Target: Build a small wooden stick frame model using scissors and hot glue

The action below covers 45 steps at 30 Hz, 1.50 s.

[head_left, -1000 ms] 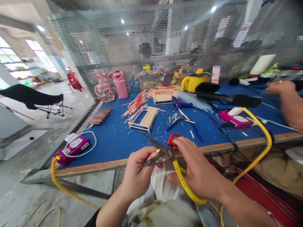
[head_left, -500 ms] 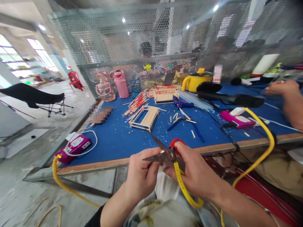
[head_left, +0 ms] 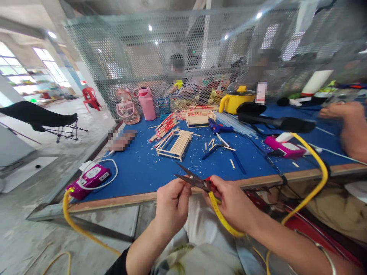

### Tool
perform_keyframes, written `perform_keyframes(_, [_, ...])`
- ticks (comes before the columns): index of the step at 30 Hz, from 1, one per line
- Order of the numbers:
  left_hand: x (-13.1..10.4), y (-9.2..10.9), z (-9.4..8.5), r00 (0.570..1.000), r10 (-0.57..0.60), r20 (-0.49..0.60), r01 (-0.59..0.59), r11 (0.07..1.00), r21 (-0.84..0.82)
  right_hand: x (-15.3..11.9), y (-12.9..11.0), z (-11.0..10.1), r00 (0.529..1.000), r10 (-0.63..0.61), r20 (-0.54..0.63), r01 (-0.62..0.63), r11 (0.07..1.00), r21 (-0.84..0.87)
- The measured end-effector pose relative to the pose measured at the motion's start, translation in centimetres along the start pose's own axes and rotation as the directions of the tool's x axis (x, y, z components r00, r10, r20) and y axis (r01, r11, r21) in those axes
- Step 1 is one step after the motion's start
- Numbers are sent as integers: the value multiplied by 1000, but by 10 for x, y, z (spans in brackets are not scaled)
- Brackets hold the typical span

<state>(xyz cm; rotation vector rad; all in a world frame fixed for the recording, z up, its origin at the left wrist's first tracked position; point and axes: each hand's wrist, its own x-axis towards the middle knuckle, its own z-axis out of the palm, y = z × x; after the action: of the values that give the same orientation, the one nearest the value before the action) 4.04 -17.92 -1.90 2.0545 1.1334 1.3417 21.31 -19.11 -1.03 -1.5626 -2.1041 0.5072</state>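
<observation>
My right hand (head_left: 229, 200) grips a pair of scissors (head_left: 197, 182) by the red handle, blades pointing left and parted a little. A yellow measuring tape (head_left: 219, 217) hangs in a loop from the same hand. With thumb and fingers pinched, my left hand (head_left: 173, 202) is right by the blades; a tiny pale end shows there, too small to name. Beyond the hands, a small bed-like frame of wooden sticks (head_left: 175, 144) stands on the blue tabletop (head_left: 137, 172). To its right lie blue-handled pliers (head_left: 223, 151) and short cut sticks (head_left: 210, 144).
Behind are another stick frame (head_left: 200, 119), red-wrapped stick bundles (head_left: 164, 126), a blue glue gun (head_left: 220, 126), clear glue sticks (head_left: 239, 124) and a yellow pot (head_left: 237, 100). Purple power strips (head_left: 90, 177) sit at both sides. A co-worker's hand (head_left: 344, 110) is at right.
The scissor blades have moved closer together and turned slightly; the right hand has shifted a little. My left hand stays pinched. The whole view has shifted slightly.
</observation>
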Motion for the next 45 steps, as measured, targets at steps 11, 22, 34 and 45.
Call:
perform_keyframes(11, [-12, -8, 20, 982, -138, 125, 151, 983, -103, 14, -2, -7, 1000, -26, -11, 25, 998, -65])
perform_keyframes(22, [6, -19, -2, 793, -465, 394, 604, 512, -611, 44, 41, -56, 884, 179, 432, -412, 733, 540])
perform_keyframes(34, [139, -40, -47, 801, -516, 304, 572, 508, -644, 183, 65, -51, 865, 497, 74, -493, 867, -70])
perform_keyframes(45, [182, -93, -33, 794, -484, 368, 563, 357, -745, 213, 54, -60, 949, 306, -79, -316, 919, -235])
